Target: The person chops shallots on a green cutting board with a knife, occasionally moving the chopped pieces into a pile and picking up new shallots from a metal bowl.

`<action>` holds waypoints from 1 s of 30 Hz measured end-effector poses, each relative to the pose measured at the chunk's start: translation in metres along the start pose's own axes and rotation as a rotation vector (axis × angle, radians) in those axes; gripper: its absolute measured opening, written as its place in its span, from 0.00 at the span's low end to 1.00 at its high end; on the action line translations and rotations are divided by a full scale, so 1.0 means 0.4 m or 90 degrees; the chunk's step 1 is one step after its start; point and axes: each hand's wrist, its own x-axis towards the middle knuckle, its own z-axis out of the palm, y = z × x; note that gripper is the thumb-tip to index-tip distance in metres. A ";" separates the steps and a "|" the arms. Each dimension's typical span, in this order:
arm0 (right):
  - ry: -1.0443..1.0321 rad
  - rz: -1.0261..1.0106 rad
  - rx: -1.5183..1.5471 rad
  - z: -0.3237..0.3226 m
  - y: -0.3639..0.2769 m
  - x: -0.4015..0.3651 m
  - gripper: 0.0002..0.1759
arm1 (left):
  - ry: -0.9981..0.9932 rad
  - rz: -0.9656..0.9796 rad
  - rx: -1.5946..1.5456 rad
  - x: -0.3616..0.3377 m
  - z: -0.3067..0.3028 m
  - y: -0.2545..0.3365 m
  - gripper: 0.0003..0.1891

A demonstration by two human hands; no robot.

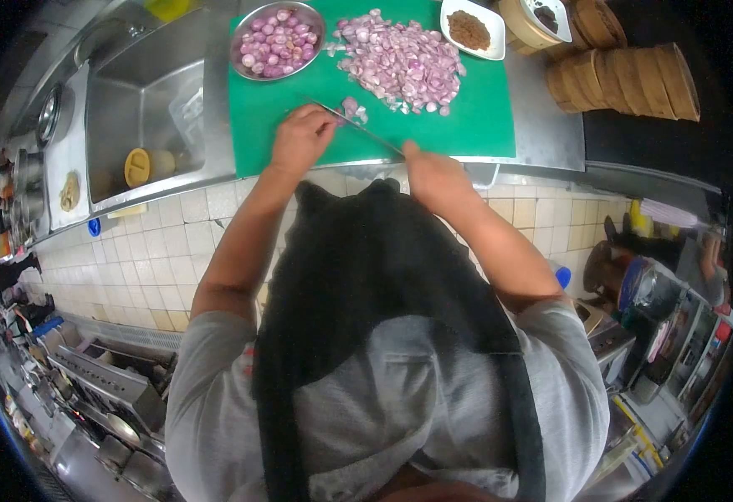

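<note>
My right hand is wrapped round the handle of a knife, whose blade slants to the upper left across a green cutting board. Close against the near side of the blade, my left hand has its fingers bent together on a shallot, mostly hidden by the fingertips. A few cut shallot slices lie just beyond the blade. Farther back is a large heap of sliced shallots. To its left stands a metal bowl of whole peeled shallots.
A white dish of brown, crumbly stuff sits at the board's back right corner. Past it are a tub and stacked bamboo steamers. On the left is a steel sink holding a yellow-lidded container. Tiled floor shows below the counter.
</note>
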 end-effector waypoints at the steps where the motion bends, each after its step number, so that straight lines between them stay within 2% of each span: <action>1: 0.002 0.003 0.003 0.008 0.007 0.001 0.12 | -0.006 -0.012 0.002 -0.002 0.005 -0.002 0.04; 6: -0.018 -0.004 -0.011 0.045 0.027 0.030 0.12 | 0.007 0.003 -0.001 -0.004 0.010 -0.010 0.04; 9: 0.087 -0.078 0.002 0.030 0.019 -0.007 0.12 | 0.005 0.007 0.009 -0.004 0.006 -0.012 0.04; 14: 0.064 -0.045 -0.008 0.083 0.048 0.017 0.12 | 0.019 -0.001 -0.012 -0.003 0.013 -0.008 0.03; 18: 0.098 -0.071 -0.012 0.045 0.021 0.002 0.12 | 0.014 0.002 0.002 -0.004 0.006 -0.010 0.03; 21: 0.026 -0.004 0.009 0.043 0.018 -0.003 0.13 | 0.027 0.001 0.005 -0.008 0.010 -0.008 0.03; 24: 0.047 -0.015 -0.014 0.086 0.034 0.036 0.13 | 0.039 0.019 0.008 -0.007 0.013 -0.008 0.03; 27: 0.093 -0.091 -0.036 0.053 0.027 0.022 0.12 | 0.026 0.004 0.013 -0.007 0.010 -0.012 0.03; 30: 0.121 -0.086 -0.003 0.056 0.026 -0.001 0.11 | 0.032 -0.001 0.004 -0.010 0.015 -0.013 0.03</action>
